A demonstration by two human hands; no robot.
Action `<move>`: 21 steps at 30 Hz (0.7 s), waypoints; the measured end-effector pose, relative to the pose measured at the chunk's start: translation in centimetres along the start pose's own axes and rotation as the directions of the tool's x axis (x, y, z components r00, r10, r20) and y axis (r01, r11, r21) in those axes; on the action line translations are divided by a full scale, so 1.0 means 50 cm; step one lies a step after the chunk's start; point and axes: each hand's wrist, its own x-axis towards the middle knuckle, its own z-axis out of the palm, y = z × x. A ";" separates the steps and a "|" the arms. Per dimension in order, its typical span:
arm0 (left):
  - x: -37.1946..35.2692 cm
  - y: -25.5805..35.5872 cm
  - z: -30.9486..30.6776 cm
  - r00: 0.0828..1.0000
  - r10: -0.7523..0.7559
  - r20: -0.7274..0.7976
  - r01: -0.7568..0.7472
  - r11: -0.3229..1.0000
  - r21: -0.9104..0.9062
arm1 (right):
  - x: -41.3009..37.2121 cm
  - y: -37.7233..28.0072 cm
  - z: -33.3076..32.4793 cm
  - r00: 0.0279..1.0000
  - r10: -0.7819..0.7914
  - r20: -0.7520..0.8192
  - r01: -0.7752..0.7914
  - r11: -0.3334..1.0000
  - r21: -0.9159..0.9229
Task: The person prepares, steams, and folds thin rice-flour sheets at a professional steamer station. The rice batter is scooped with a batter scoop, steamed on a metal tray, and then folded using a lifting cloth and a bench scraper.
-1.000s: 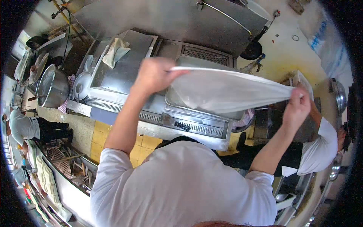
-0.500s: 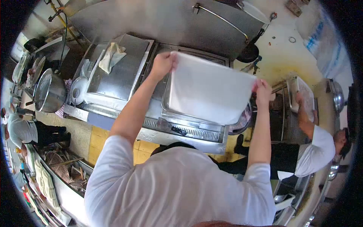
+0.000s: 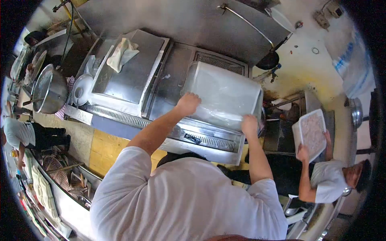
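A translucent white plastic sheet (image 3: 226, 89) lies over a rectangular metal tray (image 3: 257, 105) on the steel counter, and only parts of the tray's rim show. My left hand (image 3: 188, 103) is closed on the sheet at its near left edge. At the near right corner, my right hand (image 3: 249, 125) grips the same sheet, fingers bent down. Wrinkles run along the plastic between both hands. Below it, a small black object (image 3: 192, 138) rests on the counter's slotted grate.
A steel lid (image 3: 134, 76) with a crumpled cloth (image 3: 122, 55) is to the left, near a large metal pot (image 3: 51, 90). At right, a co-worker holds a white basket (image 3: 313, 134) of pale food. A black pan (image 3: 268, 60) hangs near the back wall.
Both my hands have come down and nearer, drawing the sheet from raised over the tray to lying across it. The co-worker has lifted the white basket toward themselves.
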 end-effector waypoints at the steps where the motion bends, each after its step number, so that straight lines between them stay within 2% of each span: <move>1: -0.007 -0.004 0.001 1.000 0.018 0.017 -0.019 1.000 0.025 | -0.008 0.006 0.005 1.000 0.000 0.008 0.000 1.000 0.000; 4: -0.031 -0.009 -0.002 0.997 0.028 0.073 -0.030 0.999 0.027 | -0.017 0.033 0.026 0.999 0.052 -0.002 -0.052 0.999 -0.004; 6: -0.054 -0.005 0.001 0.993 0.013 0.117 -0.014 1.000 0.006 | -0.025 0.038 0.050 0.987 0.126 0.099 -0.120 0.991 -0.064; 7: -0.067 -0.001 0.007 0.996 -0.015 0.092 0.014 1.000 0.013 | -0.040 0.024 0.036 0.988 0.120 0.100 -0.115 0.992 -0.060; 9: -0.090 0.007 -0.002 0.997 -0.054 0.060 0.053 0.998 0.029 | -0.071 -0.010 -0.003 0.974 0.210 0.085 -0.214 0.976 0.049; 10: -0.109 0.018 -0.021 0.998 -0.059 -0.034 0.058 0.998 -0.018 | -0.085 -0.033 -0.022 0.977 0.197 0.081 -0.202 0.978 0.053; 11: -0.127 0.032 -0.030 0.989 -0.071 -0.127 0.063 0.996 -0.066 | -0.101 -0.060 -0.037 0.990 0.136 -0.040 -0.128 0.980 0.151; 12: -0.144 0.045 -0.026 0.988 -0.090 -0.125 0.083 0.995 -0.060 | -0.112 -0.085 -0.040 0.983 0.082 -0.163 -0.041 0.969 0.243; 13: -0.159 0.056 -0.023 0.969 -0.103 -0.225 0.075 0.989 -0.131 | -0.113 -0.105 -0.033 0.984 0.061 -0.166 -0.017 0.967 0.254; 14: -0.179 0.064 -0.022 0.939 -0.121 -0.321 0.061 0.980 -0.192 | -0.110 -0.127 -0.023 0.994 -0.043 -0.100 0.074 0.941 0.331; 15: -0.206 0.079 -0.031 0.938 -0.142 -0.318 0.090 0.981 -0.172 | -0.108 -0.154 -0.013 0.987 -0.154 -0.042 0.158 0.898 0.412; 17: -0.254 0.117 -0.056 0.912 -0.194 -0.361 0.059 0.934 -0.352 | -0.105 -0.215 0.002 0.970 -0.225 -0.087 0.240 0.859 0.452; 20: -0.336 0.139 -0.011 0.895 -0.269 -0.356 0.106 0.903 -0.417 | -0.098 -0.273 0.021 0.931 -0.351 -0.105 0.355 0.794 0.494; 21: -0.367 0.155 0.003 0.888 -0.363 -0.281 0.244 0.892 -0.380 | -0.096 -0.289 0.024 0.906 -0.402 -0.135 0.414 0.771 0.484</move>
